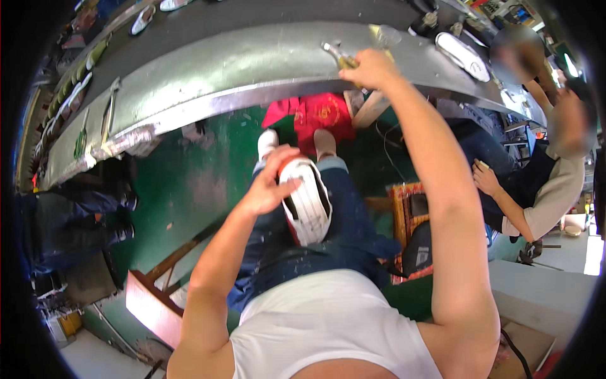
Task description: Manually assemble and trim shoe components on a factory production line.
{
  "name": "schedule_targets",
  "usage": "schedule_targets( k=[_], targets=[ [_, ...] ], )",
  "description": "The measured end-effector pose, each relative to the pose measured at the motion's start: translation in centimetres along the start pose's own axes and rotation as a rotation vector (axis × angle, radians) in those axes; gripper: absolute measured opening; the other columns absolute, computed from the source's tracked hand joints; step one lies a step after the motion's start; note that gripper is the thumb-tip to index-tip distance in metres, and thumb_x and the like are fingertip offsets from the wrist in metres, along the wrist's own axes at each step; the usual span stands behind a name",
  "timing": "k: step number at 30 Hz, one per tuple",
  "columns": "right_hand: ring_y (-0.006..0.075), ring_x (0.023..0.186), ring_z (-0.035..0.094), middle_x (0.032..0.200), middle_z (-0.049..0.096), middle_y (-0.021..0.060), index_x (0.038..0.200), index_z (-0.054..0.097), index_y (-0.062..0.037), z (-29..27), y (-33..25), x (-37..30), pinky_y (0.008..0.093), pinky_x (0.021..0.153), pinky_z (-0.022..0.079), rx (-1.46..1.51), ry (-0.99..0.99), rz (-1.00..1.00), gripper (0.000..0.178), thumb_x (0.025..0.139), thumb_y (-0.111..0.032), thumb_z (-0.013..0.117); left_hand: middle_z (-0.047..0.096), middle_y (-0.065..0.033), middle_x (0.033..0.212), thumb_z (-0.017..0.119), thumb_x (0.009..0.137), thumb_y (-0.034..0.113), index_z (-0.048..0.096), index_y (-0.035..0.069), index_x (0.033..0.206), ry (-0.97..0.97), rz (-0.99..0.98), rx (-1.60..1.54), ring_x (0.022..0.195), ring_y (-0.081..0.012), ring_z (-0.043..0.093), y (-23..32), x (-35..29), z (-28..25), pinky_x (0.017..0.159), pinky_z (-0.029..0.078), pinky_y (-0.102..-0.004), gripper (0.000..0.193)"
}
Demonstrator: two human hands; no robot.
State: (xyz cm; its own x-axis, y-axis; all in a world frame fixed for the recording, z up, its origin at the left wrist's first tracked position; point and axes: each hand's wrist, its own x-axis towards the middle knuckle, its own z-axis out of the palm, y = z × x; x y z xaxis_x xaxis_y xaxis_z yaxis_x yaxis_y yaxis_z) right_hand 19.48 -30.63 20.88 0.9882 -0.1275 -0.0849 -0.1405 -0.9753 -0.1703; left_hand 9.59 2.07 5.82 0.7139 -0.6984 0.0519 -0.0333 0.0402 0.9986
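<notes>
Over my lap, my left hand (274, 180) is closed on a white shoe (309, 202) with red at its toe and side. The fingers wrap round the toe end, and the thumb presses on the upper. My right arm stretches forward to the metal bench, where my right hand (374, 69) has its fingers closed round the yellowish end of a small tool (334, 53). The tool's shiny metal end points left over the bench top; its exact kind is hard to tell. Just beyond that hand is a clear plastic container (386, 36) with something yellow beside it.
The long metal bench (208, 69) crosses ahead, with a dark belt (252, 18) behind it. A white shoe (462, 57) lies to the right, and scissors (82, 136) to the left. Red cloth (319, 120) hangs beneath. A co-worker's arm (514, 205) is at right; another person's legs (82, 211) at left.
</notes>
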Motion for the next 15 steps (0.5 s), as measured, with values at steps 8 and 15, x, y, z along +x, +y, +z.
schedule_targets(
  k=[8, 15],
  targets=[
    [0.0123, 0.07, 0.062, 0.079, 0.065, 0.0047, 0.101, 0.061, -0.0035, 5.5, -2.2, -16.8, 0.0293, 0.061, 0.047, 1.115, -0.483, 0.146, 0.023, 0.092, -0.025, 0.058, 0.041, -0.0195, 0.14, 0.052, 0.094, 0.023, 0.047, 0.005, 0.137, 0.175, -0.072, 0.224, 0.135, -0.0341, 0.037, -0.8, -0.7, -1.2, 0.114, 0.027, -0.038, 0.047],
    [0.0157, 0.099, 0.065, 0.112, 0.067, 0.0112, 0.123, 0.057, 0.0016, 12.8, -6.5, -24.0, 0.0274, 0.065, 0.051, 1.49, -0.844, 0.272, 0.034, 0.1, -0.024, 0.053, 0.051, -0.02, 0.134, 0.05, 0.098, 0.023, 0.044, 0.004, 0.139, 0.162, -0.058, 0.112, 0.134, -0.0335, 0.04, -1.5, -1.1, -0.2, 0.113, 0.028, -0.0391, 0.045]
  ],
)
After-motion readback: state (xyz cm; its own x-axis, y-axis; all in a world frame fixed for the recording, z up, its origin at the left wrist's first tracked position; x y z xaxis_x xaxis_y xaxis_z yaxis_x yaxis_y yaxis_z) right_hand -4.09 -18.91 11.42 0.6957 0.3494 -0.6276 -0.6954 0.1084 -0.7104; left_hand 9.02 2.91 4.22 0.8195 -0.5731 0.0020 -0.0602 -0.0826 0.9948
